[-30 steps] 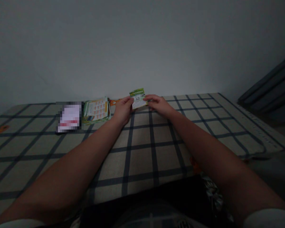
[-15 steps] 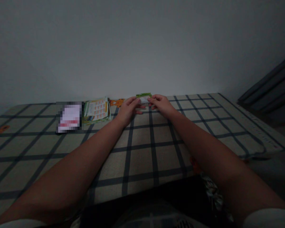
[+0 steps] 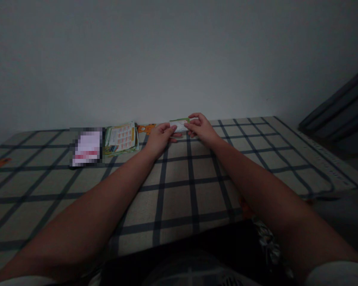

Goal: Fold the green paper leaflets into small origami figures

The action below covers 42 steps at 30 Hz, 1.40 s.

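Near the wall, at the far side of the table, both hands hold a small piece of printed paper (image 3: 179, 126), white with a green upper edge. My left hand (image 3: 160, 139) pinches its left end, the thumb lying on the printed face and the lower fingers spread beneath. At the right end, my right hand (image 3: 201, 129) grips the paper between thumb and fingers, with its index finger raised above the top edge. The fingers cover both ends. Left of my left hand lies a stack of printed sheets (image 3: 121, 139) with green borders.
A dark-edged object with a blurred-out screen (image 3: 88, 147), perhaps a phone, lies left of the stack. A checked cloth (image 3: 179, 198) with orange bear prints covers the table. The wall (image 3: 179, 59) rises directly behind it. Grey draped fabric (image 3: 340, 115) is at the right.
The paper now shows more of its white face and less of its green top. My right index finger has lifted off and up. My left hand has shifted only slightly.
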Each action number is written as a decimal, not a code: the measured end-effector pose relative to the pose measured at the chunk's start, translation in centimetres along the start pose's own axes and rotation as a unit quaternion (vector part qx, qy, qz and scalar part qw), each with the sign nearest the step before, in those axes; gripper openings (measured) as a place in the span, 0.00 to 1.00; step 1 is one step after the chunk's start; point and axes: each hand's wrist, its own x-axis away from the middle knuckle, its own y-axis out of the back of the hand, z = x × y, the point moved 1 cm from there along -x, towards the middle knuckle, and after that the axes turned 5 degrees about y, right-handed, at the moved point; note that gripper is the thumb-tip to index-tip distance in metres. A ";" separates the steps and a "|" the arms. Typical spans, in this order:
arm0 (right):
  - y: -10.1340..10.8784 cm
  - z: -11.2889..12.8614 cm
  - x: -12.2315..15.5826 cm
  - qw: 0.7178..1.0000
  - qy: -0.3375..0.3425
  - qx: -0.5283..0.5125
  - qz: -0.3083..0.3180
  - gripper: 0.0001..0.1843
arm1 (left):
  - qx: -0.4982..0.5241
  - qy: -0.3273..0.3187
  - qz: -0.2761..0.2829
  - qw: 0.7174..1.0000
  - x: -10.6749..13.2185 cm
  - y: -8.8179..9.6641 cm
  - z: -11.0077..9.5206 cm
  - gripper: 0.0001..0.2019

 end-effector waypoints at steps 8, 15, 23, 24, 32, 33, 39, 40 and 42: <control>0.0 0.2 -0.1 0.999 -0.022 0.041 0.006 0.11 | -0.011 0.008 -0.010 1.000 0.4 -0.2 -0.5 0.13; 0.1 0.4 0.1 0.999 -0.020 0.050 0.008 0.11 | -0.007 0.013 -0.005 1.000 0.5 -0.2 -0.4 0.17; 0.1 0.5 0.1 0.999 -0.013 0.048 0.013 0.12 | -0.018 0.007 -0.015 1.000 0.5 -0.1 -0.3 0.19; 0.1 0.5 0.1 0.999 -0.014 0.049 0.013 0.12 | -0.019 0.008 -0.012 1.000 0.5 -0.1 -0.3 0.19; 0.1 0.3 0.0 0.999 -0.016 0.042 0.014 0.11 | -0.004 0.003 -0.014 1.000 0.5 -0.1 -0.3 0.16; 0.1 0.2 0.0 0.999 -0.014 0.040 0.015 0.10 | -0.004 0.003 -0.015 1.000 0.5 -0.1 -0.3 0.16; 0.2 -0.2 -0.3 0.999 -0.012 0.046 0.017 0.10 | -0.003 0.003 -0.019 1.000 0.4 -0.1 -0.1 0.14; 0.2 -0.2 -0.3 0.999 -0.013 0.049 0.017 0.11 | -0.004 0.003 -0.019 1.000 0.3 -0.1 -0.1 0.14; 0.2 -0.2 -0.3 0.999 -0.012 0.050 0.017 0.11 | -0.005 0.004 -0.016 1.000 0.3 -0.1 0.0 0.14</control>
